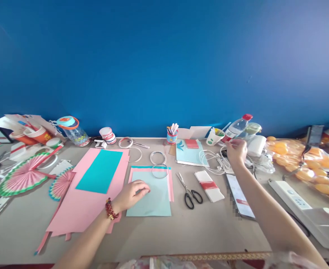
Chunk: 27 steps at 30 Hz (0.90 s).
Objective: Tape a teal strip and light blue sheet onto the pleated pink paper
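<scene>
My left hand [132, 194] hovers over or rests on a pale blue sheet of paper [149, 207], fingers curled in toward the thumb, and nothing shows in them. Two clear rings [158, 152] lie at the sheet's top edge. Beside it are black-handled scissors [189, 194] and a white packet with a red band [209, 186]. My right hand [236, 150] reaches to the back right with its fingers closed; what they hold, if anything, is hidden. Close to it are a red-capped bottle [236, 129], a paper cup [215, 137] and a coiled white cable [213, 160].
Pink sheets [69, 209] and a teal sheet [100, 172] lie to the left, near folded paper fans [24, 175]. A cup of sticks [172, 137] stands against the blue wall. On the right are a phone [240, 196], a power strip [296, 201] and bagged orange balls [307, 164].
</scene>
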Each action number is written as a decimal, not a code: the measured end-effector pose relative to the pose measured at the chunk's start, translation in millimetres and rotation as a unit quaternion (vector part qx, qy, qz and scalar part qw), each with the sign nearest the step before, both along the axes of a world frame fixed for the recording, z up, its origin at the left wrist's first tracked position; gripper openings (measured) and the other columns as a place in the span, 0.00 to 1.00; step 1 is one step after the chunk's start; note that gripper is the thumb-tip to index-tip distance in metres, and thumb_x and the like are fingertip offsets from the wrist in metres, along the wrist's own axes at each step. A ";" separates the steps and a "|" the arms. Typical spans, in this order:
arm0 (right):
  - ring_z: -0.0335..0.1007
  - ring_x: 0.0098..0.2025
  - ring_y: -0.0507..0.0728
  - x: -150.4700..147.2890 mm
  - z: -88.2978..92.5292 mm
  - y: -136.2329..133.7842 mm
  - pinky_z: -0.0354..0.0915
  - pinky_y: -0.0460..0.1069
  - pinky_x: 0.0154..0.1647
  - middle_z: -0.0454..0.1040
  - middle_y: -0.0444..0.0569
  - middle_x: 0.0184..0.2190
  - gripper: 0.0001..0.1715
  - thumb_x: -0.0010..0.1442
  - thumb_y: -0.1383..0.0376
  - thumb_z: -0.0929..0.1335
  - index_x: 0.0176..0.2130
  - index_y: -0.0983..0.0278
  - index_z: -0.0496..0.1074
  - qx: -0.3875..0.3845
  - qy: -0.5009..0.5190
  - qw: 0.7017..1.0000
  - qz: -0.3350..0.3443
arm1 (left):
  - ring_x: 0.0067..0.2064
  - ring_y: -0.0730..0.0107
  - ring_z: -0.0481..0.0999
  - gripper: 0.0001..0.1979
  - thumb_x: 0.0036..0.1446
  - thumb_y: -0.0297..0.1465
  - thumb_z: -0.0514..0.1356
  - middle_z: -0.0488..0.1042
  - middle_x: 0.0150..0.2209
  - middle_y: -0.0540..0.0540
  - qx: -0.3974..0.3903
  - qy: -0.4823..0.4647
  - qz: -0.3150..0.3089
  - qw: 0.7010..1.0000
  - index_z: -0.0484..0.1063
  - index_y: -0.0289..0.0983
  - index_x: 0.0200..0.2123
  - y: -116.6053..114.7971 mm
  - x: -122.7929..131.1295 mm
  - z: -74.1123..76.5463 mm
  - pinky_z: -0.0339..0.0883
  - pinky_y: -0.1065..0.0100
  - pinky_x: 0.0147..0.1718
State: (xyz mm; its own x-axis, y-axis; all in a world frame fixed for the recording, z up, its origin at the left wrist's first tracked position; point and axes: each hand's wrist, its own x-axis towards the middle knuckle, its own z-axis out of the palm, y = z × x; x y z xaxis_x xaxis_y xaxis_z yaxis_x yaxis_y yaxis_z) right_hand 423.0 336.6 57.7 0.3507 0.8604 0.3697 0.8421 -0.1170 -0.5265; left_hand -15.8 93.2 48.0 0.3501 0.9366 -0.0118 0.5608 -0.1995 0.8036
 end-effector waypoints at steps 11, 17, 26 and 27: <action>0.73 0.49 0.60 -143.9 -12.5 -167.8 0.69 0.56 0.50 0.76 0.48 0.47 0.11 0.64 0.63 0.63 0.44 0.56 0.73 -0.061 0.002 0.854 0.517 | 0.51 0.62 0.72 0.10 0.65 0.31 0.54 0.73 0.49 0.46 0.124 0.075 0.005 0.989 0.73 0.43 0.45 13.1 11.9 -12.0 0.68 0.61 0.51; 0.71 0.48 0.62 -196.4 -28.0 -160.8 0.69 0.56 0.46 0.76 0.49 0.45 0.12 0.61 0.69 0.66 0.44 0.57 0.73 -0.066 -0.088 0.857 0.503 | 0.53 0.59 0.68 0.10 0.64 0.26 0.53 0.70 0.50 0.44 0.216 0.160 0.021 0.963 0.74 0.40 0.42 47.0 30.5 -20.1 0.69 0.60 0.46; 0.70 0.43 0.59 -203.3 -17.1 -169.8 0.67 0.53 0.44 0.73 0.49 0.39 0.06 0.66 0.66 0.64 0.39 0.58 0.70 -0.015 -0.063 0.851 0.521 | 0.54 0.61 0.67 0.08 0.67 0.33 0.53 0.71 0.48 0.46 0.243 0.116 0.018 0.963 0.72 0.40 0.41 35.6 12.7 -6.2 0.65 0.58 0.54; 0.70 0.43 0.59 -203.3 -14.7 -171.8 0.67 0.53 0.44 0.73 0.50 0.39 0.05 0.66 0.64 0.64 0.38 0.58 0.70 -0.002 -0.051 0.851 0.523 | 0.54 0.62 0.67 0.08 0.67 0.34 0.53 0.71 0.49 0.45 0.247 0.100 0.032 0.963 0.71 0.41 0.43 31.4 8.6 -4.3 0.65 0.58 0.55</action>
State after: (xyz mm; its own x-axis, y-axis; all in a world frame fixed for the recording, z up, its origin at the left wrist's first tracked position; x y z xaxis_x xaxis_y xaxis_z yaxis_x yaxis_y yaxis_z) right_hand 219.7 164.8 43.0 -0.6413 0.6834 0.3488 0.5277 0.7229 -0.4460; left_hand -7.2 124.6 43.7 0.3285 0.8645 0.3803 0.7190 -0.4900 0.4929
